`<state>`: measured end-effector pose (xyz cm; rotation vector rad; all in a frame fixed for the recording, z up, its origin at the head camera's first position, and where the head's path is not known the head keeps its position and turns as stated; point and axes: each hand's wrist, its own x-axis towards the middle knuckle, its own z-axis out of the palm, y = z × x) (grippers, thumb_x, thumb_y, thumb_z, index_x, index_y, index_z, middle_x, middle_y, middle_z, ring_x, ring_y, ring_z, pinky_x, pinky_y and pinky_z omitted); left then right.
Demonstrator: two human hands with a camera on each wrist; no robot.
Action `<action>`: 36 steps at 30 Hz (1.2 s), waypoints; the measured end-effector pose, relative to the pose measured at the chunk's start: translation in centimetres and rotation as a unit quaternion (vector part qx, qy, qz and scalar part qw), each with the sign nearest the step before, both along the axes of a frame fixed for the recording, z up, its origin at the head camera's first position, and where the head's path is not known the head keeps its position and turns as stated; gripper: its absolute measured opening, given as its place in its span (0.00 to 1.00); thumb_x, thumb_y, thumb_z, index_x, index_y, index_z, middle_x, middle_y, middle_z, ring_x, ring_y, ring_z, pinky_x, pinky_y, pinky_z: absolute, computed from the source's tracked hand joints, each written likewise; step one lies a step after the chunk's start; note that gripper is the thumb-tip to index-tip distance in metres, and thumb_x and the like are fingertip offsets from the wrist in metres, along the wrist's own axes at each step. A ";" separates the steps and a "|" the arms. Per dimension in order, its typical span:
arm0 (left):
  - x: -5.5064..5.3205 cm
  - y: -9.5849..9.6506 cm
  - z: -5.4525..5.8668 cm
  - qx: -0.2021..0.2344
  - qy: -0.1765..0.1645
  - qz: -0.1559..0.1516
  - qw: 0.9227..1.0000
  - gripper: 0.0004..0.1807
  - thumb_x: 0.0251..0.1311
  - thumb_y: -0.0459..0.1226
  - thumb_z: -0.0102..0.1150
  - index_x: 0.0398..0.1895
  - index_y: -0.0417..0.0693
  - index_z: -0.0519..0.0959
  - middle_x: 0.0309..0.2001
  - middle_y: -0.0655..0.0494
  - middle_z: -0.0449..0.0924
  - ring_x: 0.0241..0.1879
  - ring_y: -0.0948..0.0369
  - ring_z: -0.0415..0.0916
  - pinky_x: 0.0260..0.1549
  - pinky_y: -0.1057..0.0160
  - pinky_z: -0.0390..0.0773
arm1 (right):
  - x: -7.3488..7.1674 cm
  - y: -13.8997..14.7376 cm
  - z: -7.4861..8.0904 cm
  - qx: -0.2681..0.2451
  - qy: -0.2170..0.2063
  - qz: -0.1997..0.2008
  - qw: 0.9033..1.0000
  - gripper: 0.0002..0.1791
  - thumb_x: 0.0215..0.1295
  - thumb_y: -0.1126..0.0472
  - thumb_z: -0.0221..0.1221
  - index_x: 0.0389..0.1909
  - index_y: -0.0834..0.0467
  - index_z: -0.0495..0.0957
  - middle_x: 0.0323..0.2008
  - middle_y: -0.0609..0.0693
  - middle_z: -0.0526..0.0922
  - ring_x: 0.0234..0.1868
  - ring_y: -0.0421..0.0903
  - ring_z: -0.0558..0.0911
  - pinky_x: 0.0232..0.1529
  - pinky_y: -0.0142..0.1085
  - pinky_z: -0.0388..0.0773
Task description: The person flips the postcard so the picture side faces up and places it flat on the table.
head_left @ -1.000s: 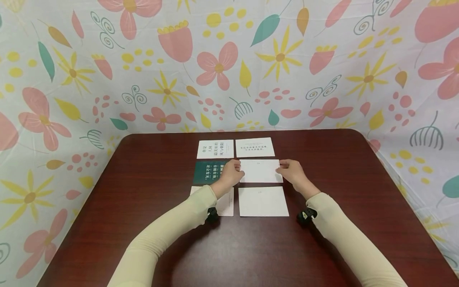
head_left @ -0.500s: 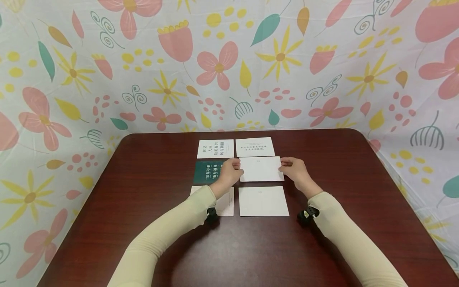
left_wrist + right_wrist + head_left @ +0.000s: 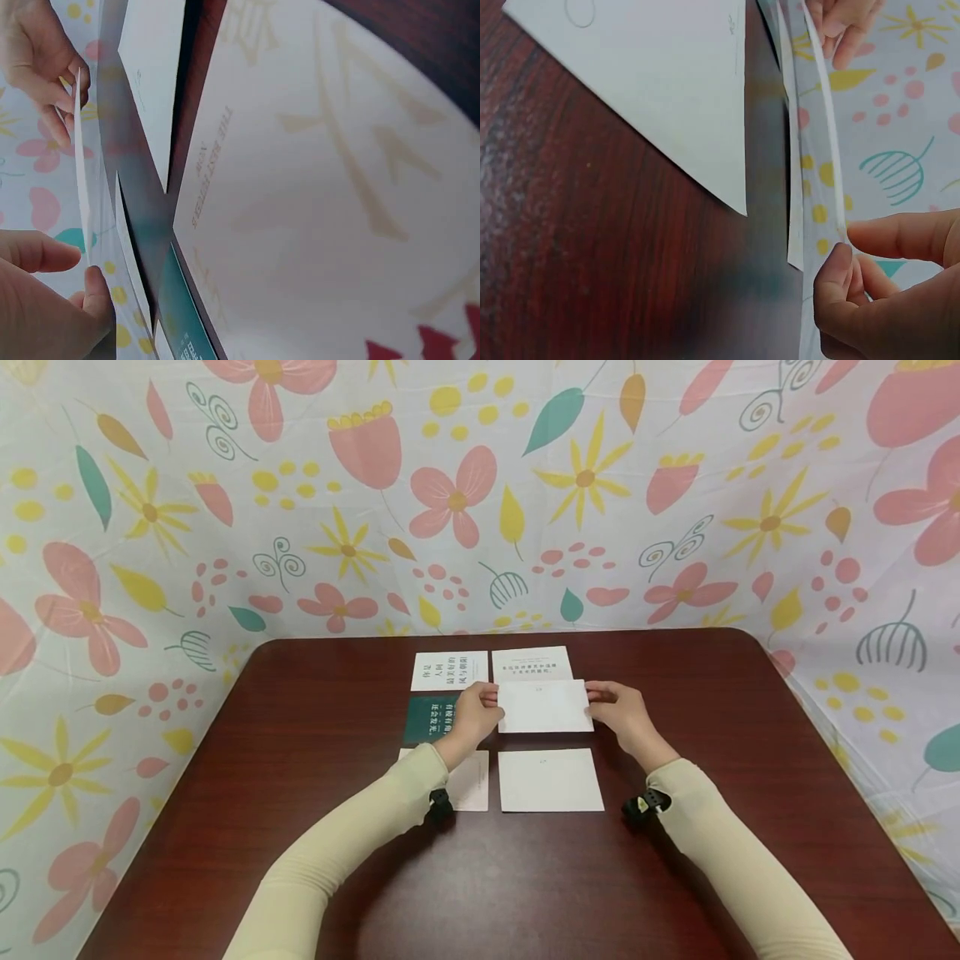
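Observation:
A white card [image 3: 546,708], plain but for a tiny mark near its top edge, is held between both hands. At its left edge my left hand [image 3: 474,717] pinches it between thumb and fingers; the right hand [image 3: 627,717] pinches the opposite edge. Both wrist views show the card [image 3: 82,172] edge-on and raised off the table, slightly bowed in the right wrist view. Under and around the left hand lie a dark green card [image 3: 429,720] with white characters and a pale pinkish card [image 3: 471,781], both partly covered by the hand and sleeve.
Another blank white card [image 3: 551,781] lies nearest the front on the right. At the back are two printed white cards [image 3: 441,671], the right one partly overlapped by the lifted card. All rest on a dark red-brown table [image 3: 690,877] before a flower-patterned cloth [image 3: 450,568].
The white card has risen from the middle right spot and shifted toward the back, both hands moving up with it. The other cards have stayed in place.

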<state>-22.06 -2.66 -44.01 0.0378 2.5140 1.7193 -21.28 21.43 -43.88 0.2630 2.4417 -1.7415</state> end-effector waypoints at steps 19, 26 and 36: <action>-0.6 -0.8 0.2 0.049 -0.004 0.030 0.998 0.12 0.55 0.23 0.57 0.44 0.32 0.79 0.36 0.47 0.77 0.36 0.59 0.74 0.39 0.66 0.77 | -0.1 0.0 0.5 -0.065 -0.003 -0.007 0.998 0.27 0.64 0.71 0.56 0.64 0.69 0.66 0.46 0.57 0.77 0.37 0.36 0.78 0.43 0.28 0.79; -0.5 -1.1 0.4 0.052 0.008 0.033 0.998 0.07 0.58 0.25 0.59 0.39 0.33 0.81 0.35 0.50 0.78 0.37 0.60 0.73 0.38 0.67 0.76 | 0.0 -0.1 0.9 -0.091 0.014 -0.012 0.996 0.25 0.64 0.72 0.57 0.62 0.71 0.67 0.36 0.45 0.79 0.34 0.33 0.79 0.43 0.30 0.80; -0.3 -1.6 0.6 0.076 0.010 0.018 0.997 0.06 0.61 0.29 0.61 0.40 0.35 0.82 0.39 0.48 0.80 0.38 0.59 0.74 0.41 0.61 0.79 | 0.3 0.3 0.9 -0.126 0.026 0.001 0.992 0.26 0.64 0.72 0.58 0.63 0.71 0.66 0.38 0.48 0.81 0.41 0.40 0.82 0.57 0.44 0.74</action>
